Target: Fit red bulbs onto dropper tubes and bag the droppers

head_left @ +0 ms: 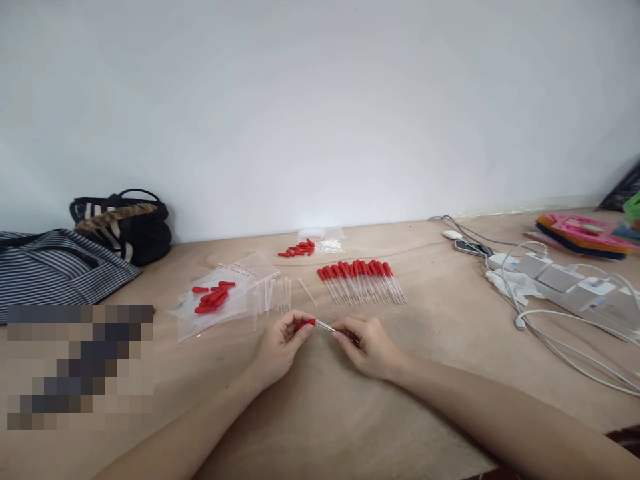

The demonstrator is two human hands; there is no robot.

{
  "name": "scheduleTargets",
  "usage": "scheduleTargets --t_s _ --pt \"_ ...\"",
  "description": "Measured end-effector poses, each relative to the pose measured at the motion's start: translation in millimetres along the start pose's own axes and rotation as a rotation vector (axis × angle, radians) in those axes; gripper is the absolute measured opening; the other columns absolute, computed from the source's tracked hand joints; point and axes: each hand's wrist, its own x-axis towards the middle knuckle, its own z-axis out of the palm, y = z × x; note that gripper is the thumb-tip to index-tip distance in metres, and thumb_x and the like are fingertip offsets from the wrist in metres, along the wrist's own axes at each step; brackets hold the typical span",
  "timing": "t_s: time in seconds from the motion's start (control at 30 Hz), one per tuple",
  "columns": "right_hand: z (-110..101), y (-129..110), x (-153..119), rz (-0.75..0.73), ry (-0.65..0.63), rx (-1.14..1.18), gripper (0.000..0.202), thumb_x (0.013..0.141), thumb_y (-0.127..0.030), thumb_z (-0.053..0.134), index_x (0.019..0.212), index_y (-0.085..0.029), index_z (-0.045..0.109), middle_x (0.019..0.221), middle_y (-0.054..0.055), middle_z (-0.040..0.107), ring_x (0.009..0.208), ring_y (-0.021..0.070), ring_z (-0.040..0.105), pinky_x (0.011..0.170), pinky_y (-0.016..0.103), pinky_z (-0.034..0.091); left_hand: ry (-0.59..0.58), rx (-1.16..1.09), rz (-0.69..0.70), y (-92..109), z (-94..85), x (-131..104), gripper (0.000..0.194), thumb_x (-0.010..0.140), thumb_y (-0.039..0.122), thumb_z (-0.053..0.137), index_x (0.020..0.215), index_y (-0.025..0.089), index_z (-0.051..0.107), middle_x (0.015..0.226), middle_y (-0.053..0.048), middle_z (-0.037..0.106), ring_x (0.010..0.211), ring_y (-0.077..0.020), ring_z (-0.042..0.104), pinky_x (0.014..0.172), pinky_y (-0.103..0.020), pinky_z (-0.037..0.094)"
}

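Note:
My left hand [286, 341] is closed around a red rubber dropper bulb [306, 324]. Thumb and fingers of my right hand [367, 343] pinch a thin clear dropper tube [325, 325], whose other end meets the mouth of the bulb. How deep the tube sits in it I cannot tell. Beyond my right hand lies a row of several droppers with red bulbs [357, 277]. Loose clear tubes [283, 295] lie just past my left hand. Further left, loose red bulbs [215, 298] rest on clear plastic bags [240, 303].
Near the wall, small red bulbs [300, 249] lie by a bag of clear pieces [330, 244]. Striped [60, 270] and black [150, 233] bags stand at left. A power strip with white chargers [565, 283] and cables [555, 347] occupies the right, before colourful flat pieces [585, 233].

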Motion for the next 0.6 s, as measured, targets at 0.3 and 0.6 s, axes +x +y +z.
scheduleTargets --t_s 0.3,0.6 --pt "2.6 4.1 -2.0 -0.113 0.011 -0.081 0.017 0.082 -0.019 0.042 0.081 -0.017 0.06 0.062 0.001 0.057 0.06 0.0117 0.05 0.062 0.025 0.034 0.034 0.003 -0.069 2.4 0.3 -2.4 0.021 0.063 0.031 0.064 0.077 0.016 0.06 0.069 -0.002 0.065 0.068 -0.015 0.059 0.065 -0.027 0.048" --pt "-4.1 15.9 0.4 -0.311 -0.012 -0.281 0.026 0.08 -0.012 0.04 0.096 -0.018 0.06 0.066 0.002 0.057 0.059 0.0119 0.046 0.064 0.03 0.026 0.042 -0.013 -0.114 2.6 1.6 -6.0 0.023 0.06 0.031 0.067 0.076 0.016 0.062 0.071 -0.003 0.068 0.069 -0.0163 0.062 0.068 -0.028 0.05"
